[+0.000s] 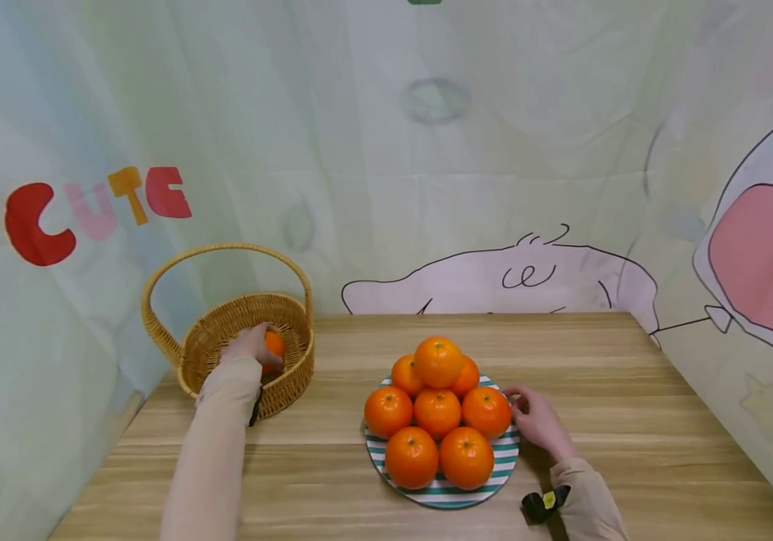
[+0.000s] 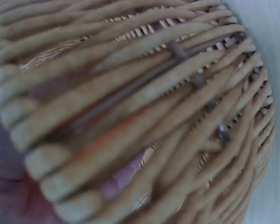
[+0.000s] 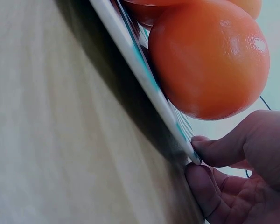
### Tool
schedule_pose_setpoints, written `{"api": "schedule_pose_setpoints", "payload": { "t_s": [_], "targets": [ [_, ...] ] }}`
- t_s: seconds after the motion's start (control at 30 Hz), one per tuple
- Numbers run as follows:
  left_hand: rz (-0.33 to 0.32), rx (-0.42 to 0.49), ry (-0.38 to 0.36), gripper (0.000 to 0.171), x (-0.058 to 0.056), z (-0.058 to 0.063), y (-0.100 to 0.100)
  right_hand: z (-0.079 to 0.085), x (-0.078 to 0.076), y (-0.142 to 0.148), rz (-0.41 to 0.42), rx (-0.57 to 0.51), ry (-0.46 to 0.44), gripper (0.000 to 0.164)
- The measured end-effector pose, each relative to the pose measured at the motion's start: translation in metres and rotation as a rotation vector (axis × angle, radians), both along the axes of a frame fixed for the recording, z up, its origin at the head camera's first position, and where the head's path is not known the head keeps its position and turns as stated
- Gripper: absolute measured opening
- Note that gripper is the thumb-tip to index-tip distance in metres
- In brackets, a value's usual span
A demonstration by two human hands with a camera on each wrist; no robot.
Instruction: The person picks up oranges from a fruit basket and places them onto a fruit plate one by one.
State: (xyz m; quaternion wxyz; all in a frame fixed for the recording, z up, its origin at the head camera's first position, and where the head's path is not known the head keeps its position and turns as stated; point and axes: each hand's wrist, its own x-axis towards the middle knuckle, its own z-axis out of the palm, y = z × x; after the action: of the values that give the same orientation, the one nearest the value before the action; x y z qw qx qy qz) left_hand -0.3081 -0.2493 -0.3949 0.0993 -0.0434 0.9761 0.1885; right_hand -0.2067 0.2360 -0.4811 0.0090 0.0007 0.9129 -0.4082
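A wicker basket [image 1: 294, 385] with a tall arched handle stands at the left. My left hand [image 1: 249, 344] is inside it, fingers around an orange [image 1: 274, 347]. Seen from the left wrist, the basket's woven wall [image 2: 177, 100] covers most of that hand, and only slivers of orange and fingers show through the gaps. At the centre, a plate [image 1: 447, 497] with green and white stripes carries several oranges [image 1: 437, 413], one stacked on top [image 1: 438, 362]. My right hand [image 1: 540, 422] pinches the plate's right rim [image 3: 151, 91] between thumb and fingers, close beside one orange [image 3: 210, 60].
Everything rests on a wood-grain table [image 1: 332, 481]. Behind and at both sides hangs a printed curtain [image 1: 359, 150] with cartoon shapes and coloured letters. A dark strap device [image 1: 545, 502] sits at my right wrist.
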Motion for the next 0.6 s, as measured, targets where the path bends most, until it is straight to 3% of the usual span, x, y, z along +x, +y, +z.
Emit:
{"api": "schedule_pose_setpoints", "payload": {
  "t_s": [0.27,0.6],
  "targets": [
    [-0.012,-0.01,0.065,0.085,0.0068,0.0035,0.0012,0.0018,-0.0001,-0.0003,0.019,0.004,0.021,0.031],
    [0.046,0.051,0.182,0.085,0.0096,0.0028,0.0058,0.0001,0.0001,0.0002,0.013,0.0,0.014,0.03]
  ]
}}
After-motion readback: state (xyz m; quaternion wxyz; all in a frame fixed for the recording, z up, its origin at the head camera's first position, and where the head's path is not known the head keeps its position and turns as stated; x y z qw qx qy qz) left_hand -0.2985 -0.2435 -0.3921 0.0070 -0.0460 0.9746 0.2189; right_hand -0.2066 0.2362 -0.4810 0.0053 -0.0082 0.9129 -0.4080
